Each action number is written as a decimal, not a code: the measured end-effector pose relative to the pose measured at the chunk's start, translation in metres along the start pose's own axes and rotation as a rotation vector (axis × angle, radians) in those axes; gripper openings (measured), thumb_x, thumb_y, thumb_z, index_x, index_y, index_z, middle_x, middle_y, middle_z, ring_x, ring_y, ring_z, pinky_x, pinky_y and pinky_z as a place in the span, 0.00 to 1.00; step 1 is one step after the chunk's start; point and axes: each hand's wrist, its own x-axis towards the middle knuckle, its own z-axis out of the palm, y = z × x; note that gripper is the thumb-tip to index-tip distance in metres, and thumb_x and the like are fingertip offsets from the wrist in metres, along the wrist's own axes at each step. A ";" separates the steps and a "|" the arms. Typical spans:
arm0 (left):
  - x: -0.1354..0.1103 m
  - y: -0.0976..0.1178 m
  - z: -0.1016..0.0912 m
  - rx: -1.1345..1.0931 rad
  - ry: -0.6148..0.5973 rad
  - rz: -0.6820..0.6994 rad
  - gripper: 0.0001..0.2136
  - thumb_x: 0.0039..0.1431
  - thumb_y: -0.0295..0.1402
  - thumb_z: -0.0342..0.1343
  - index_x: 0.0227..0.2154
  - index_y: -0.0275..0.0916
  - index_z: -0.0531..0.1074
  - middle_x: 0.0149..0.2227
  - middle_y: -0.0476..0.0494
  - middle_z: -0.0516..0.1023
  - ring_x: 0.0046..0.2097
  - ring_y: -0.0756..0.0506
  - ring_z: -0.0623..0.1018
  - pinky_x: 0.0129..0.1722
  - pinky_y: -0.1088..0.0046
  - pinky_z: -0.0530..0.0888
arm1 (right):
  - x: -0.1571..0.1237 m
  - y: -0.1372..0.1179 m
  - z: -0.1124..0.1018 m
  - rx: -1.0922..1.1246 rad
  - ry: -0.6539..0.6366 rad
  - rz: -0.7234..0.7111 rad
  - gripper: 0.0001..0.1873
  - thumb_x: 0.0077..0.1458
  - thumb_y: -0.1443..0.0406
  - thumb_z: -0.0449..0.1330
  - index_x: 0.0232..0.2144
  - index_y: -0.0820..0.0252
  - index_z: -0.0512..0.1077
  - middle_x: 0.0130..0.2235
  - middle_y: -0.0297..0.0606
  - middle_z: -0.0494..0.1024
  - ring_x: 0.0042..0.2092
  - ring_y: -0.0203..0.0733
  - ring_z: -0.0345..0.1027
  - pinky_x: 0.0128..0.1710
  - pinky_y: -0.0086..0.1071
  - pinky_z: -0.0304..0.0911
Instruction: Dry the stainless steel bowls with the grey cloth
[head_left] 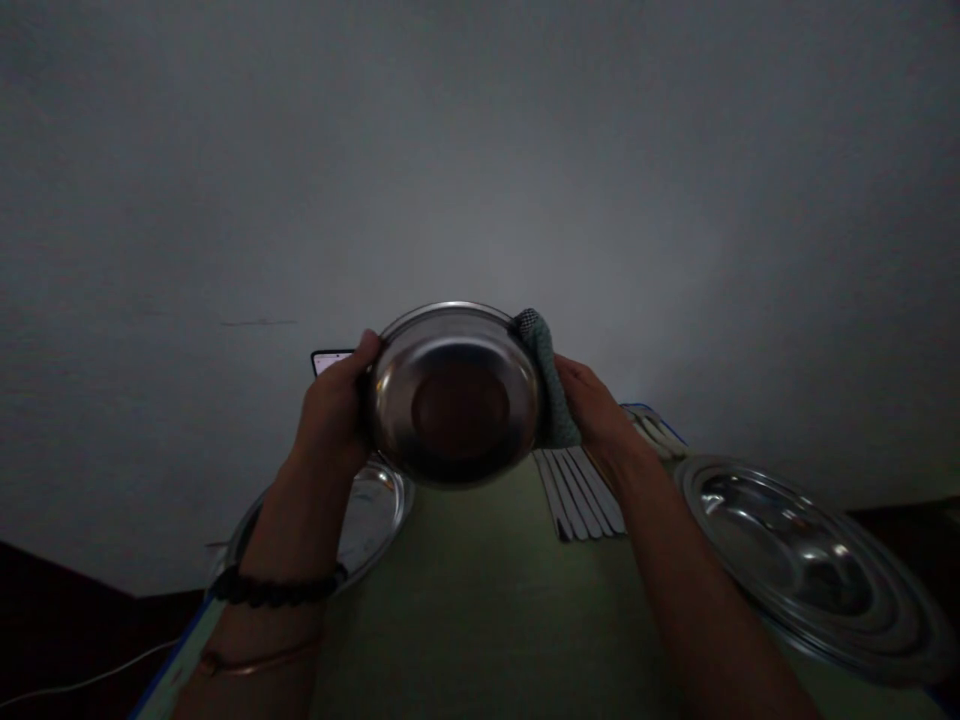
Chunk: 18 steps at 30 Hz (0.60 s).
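Note:
A round stainless steel bowl (pixel 461 400) is held up in front of me, above the table, with its wide face tilted toward me. I cannot tell whether that face is its inside or its underside. My left hand (pixel 337 400) grips its left edge, thumb near the top of the rim. On the opposite side, my right hand (pixel 592 405) presses a grey-green cloth (pixel 553 385) against the bowl's edge. Most of the right fingers are hidden behind the cloth and bowl. Dark beads and a copper-coloured bangle circle my left wrist.
Below the right hand, several flat metal utensils (pixel 577 495) lie side by side on the green tabletop (pixel 480 610). A shiny metal plate (pixel 375 515) sits at left, partly behind my forearm. Stacked metal dishes (pixel 810 560) stand at right. A phone (pixel 328 360) shows behind my left hand, before the wall (pixel 465 150).

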 end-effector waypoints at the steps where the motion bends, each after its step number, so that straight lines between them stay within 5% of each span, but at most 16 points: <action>1: 0.001 -0.001 0.001 -0.053 0.034 -0.009 0.12 0.54 0.39 0.56 0.19 0.39 0.72 0.16 0.50 0.72 0.18 0.51 0.69 0.19 0.75 0.68 | 0.000 0.002 0.000 -0.008 0.027 -0.006 0.17 0.57 0.52 0.53 0.40 0.52 0.76 0.42 0.32 0.80 0.47 0.41 0.71 0.50 0.34 0.63; 5: 0.003 -0.006 0.003 -0.043 0.024 0.046 0.10 0.53 0.35 0.56 0.19 0.40 0.72 0.18 0.51 0.73 0.21 0.51 0.70 0.21 0.77 0.68 | -0.002 -0.006 -0.002 -0.121 0.151 -0.047 0.17 0.59 0.54 0.49 0.37 0.53 0.75 0.40 0.33 0.80 0.45 0.41 0.70 0.46 0.33 0.63; 8: 0.000 -0.006 0.000 0.170 -0.136 0.113 0.10 0.50 0.35 0.59 0.17 0.40 0.74 0.18 0.50 0.74 0.25 0.50 0.74 0.24 0.78 0.68 | -0.005 -0.019 -0.006 -0.286 0.177 -0.067 0.16 0.57 0.56 0.49 0.25 0.54 0.72 0.31 0.34 0.77 0.39 0.41 0.68 0.39 0.32 0.62; 12: -0.010 0.001 0.002 0.496 -0.375 0.136 0.14 0.51 0.43 0.59 0.19 0.39 0.77 0.22 0.44 0.78 0.26 0.47 0.74 0.25 0.76 0.68 | -0.008 -0.034 -0.002 -0.439 -0.012 -0.035 0.19 0.57 0.57 0.49 0.17 0.56 0.63 0.23 0.32 0.68 0.29 0.37 0.61 0.30 0.31 0.56; 18: -0.016 0.006 0.007 0.524 -0.571 0.088 0.12 0.50 0.41 0.59 0.20 0.38 0.78 0.22 0.43 0.77 0.25 0.47 0.73 0.25 0.76 0.67 | -0.013 -0.043 0.022 -0.651 -0.172 -0.121 0.14 0.59 0.62 0.47 0.23 0.56 0.63 0.26 0.32 0.69 0.30 0.36 0.60 0.32 0.32 0.53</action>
